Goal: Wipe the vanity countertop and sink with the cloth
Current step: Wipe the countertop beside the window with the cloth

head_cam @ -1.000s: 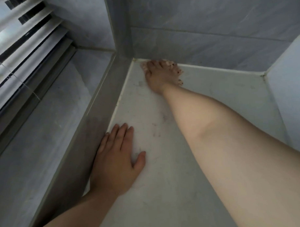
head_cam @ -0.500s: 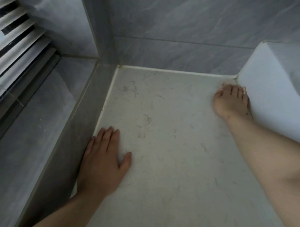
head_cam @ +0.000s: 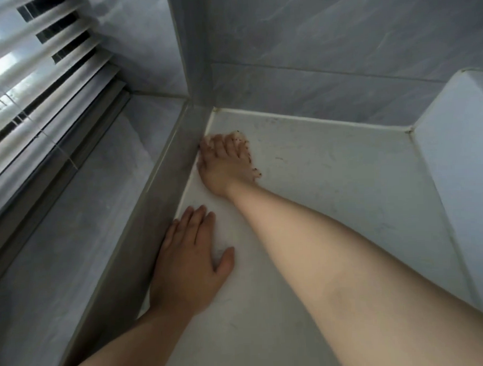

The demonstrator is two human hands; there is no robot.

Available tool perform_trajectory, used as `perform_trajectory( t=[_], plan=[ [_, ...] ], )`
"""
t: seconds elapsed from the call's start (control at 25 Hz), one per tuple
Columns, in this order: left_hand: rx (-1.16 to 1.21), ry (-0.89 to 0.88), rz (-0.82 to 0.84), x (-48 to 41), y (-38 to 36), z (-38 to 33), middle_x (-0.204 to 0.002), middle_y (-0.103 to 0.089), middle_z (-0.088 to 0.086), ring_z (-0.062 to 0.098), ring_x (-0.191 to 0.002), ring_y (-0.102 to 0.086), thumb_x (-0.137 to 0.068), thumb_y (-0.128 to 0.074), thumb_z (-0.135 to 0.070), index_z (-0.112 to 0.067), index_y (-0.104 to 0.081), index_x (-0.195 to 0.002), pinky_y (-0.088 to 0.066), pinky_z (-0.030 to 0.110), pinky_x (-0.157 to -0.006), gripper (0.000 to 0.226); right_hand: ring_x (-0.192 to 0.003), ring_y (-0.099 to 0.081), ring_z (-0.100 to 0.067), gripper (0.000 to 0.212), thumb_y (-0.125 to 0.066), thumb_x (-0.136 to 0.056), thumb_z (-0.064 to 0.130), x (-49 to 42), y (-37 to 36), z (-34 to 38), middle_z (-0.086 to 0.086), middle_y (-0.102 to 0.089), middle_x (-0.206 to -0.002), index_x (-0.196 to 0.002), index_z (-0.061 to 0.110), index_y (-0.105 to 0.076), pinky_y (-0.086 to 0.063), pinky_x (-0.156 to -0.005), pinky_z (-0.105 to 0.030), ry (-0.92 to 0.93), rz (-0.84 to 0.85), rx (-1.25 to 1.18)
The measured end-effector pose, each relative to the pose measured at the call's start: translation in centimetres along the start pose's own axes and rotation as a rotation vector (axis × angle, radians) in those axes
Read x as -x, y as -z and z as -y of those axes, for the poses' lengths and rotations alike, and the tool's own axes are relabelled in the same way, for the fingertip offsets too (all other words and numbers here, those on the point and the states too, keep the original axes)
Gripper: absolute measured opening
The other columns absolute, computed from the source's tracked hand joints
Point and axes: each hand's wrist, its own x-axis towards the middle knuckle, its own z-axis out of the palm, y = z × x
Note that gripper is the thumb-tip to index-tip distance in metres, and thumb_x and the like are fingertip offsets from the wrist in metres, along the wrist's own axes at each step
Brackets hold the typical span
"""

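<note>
The pale marble countertop carries faint dark streaks. My right hand lies flat on it against the left wall ledge, near the back corner, with fingers spread. It presses down a thin whitish cloth. Only the cloth's speckled edge shows past the fingertips and along the little finger. My left hand rests flat on the counter by the same ledge, closer to me, holding nothing. The white vessel sink's outer side rises at the right; its bowl is out of view.
A grey ledge borders the counter on the left, with a tiled window sill and white slatted blinds beyond it. Grey marble wall tiles close the back. A white sealant seam runs along the counter's edges.
My right hand has swept with the cloth from beside the sink across the counter to the left ledge. The left hand stays flat in the same spot.
</note>
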Motion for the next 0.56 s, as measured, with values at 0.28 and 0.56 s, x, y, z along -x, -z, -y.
perform_trajectory(
  t=[0.28, 0.56],
  plan=[
    [0.043, 0.005, -0.013, 0.2, 0.4, -0.3, -0.131, -0.055, 0.014, 0.029, -0.124, -0.05, -0.078, -0.039, -0.049, -0.003, -0.059, -0.12, -0.024, 0.036, -0.104, 0.065, -0.146, 0.002, -0.019, 0.048, -0.017, -0.099, 0.041, 6.1, 1.5, -10.9, 0.006, -0.002, -0.159, -0.147, 0.042, -0.014, 0.006, -0.112, -0.056, -0.365, -0.065, 0.022],
    [0.211, 0.086, -0.146, 0.3, -0.2, -0.1, -0.105, -0.059, 0.018, 0.033, -0.103, -0.055, -0.073, -0.044, -0.038, -0.002, -0.056, -0.09, -0.037, 0.036, -0.092, 0.042, -0.146, 0.005, -0.021, 0.05, -0.014, -0.102, 0.03, 2.6, -0.9, 1.3, 0.002, -0.004, -0.16, -0.151, 0.02, -0.009, 0.013, -0.112, -0.05, -0.009, -0.03, -0.099]
  ],
)
